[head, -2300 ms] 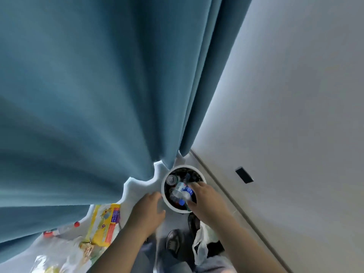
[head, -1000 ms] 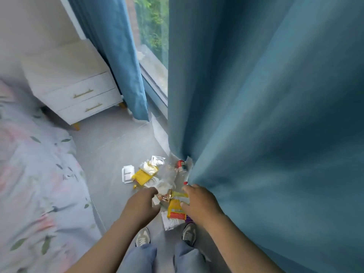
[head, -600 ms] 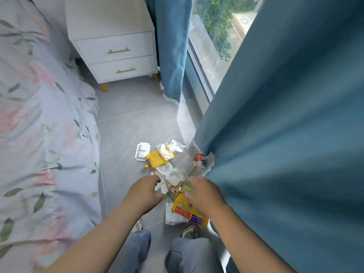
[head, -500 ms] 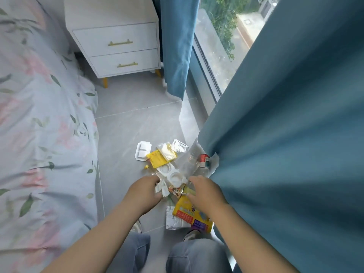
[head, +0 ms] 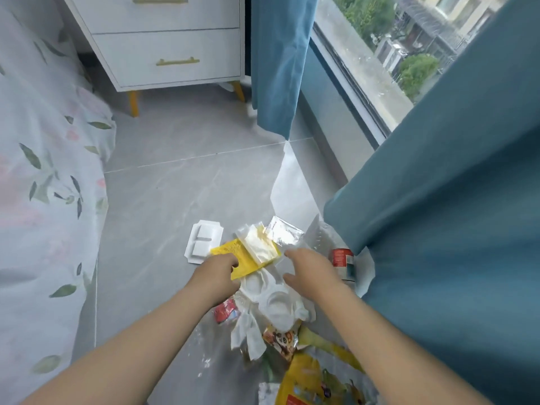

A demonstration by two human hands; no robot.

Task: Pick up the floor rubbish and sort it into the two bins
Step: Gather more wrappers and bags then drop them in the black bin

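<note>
Progress: we judge the job part-way at best; a heap of litter lies on the grey tiled floor (head: 175,200) and neither bin is in view, so we cannot say what has gone in
Left to do: by our reading, every piece in the heap has yet to be lifted and sorted
Where the rubbish is: on the floor between the floral-covered bed (head: 43,171) and the blue-green curtain (head: 438,229), right under both hands, its right edge against the curtain hem
Left hand: the left hand (head: 217,276) lies on the near corner of the flat yellow paper packet (head: 233,252), fingers curled over it; we cannot tell whether they have closed into a pinch
Right hand: the right hand (head: 312,271) is spread and relaxed, grasping nothing, over the white moulded plastic tray with round wells (head: 271,298)
Look of the heap: mostly light and flimsy; a clear plastic pouch with pale contents (head: 260,244) overlaps the yellow packet, a silver foil sachet (head: 285,232) sits just beyond it, and a white two-pocket plastic insert (head: 204,239) lies to the left
Nearer us: crumpled white tissue (head: 247,331), a small red wrapper (head: 225,311), a cartoon-printed snack wrapper (head: 282,337) and a large yellow printed bag (head: 306,381)
Bottle: a clear plastic bottle with a red label (head: 342,261) lies beside the curtain, the one rigid piece we can make out
</note>
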